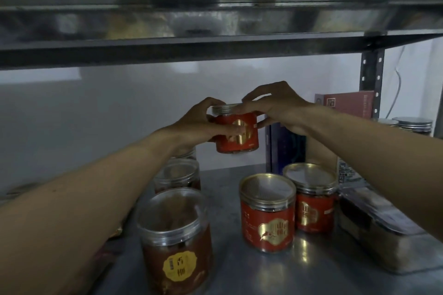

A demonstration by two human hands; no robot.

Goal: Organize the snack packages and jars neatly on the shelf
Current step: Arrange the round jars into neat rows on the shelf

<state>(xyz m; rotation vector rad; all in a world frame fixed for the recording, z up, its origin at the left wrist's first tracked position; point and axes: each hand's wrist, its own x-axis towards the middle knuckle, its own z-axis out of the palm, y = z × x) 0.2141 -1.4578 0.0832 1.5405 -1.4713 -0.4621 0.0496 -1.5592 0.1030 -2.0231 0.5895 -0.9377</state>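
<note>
A red jar (242, 137) with a gold label and clear lid hangs in the air above the metal shelf (311, 278). My left hand (199, 124) grips its left side, and my right hand (275, 108) pinches its lid and right side. Two more red jars (267, 213) (311, 201) stand on the shelf below, right of centre. A clear jar with brown contents and a yellow label (175, 239) stands at the front left, with another clear jar (177, 175) behind it.
Dark blue and red boxes (285, 148) (345, 103) stand upright at the back right. A flat clear-lidded package (383, 230) lies at the right. Silver-lidded jars (412, 124) sit beyond the shelf post (370, 79). An upper shelf (191, 50) runs close overhead.
</note>
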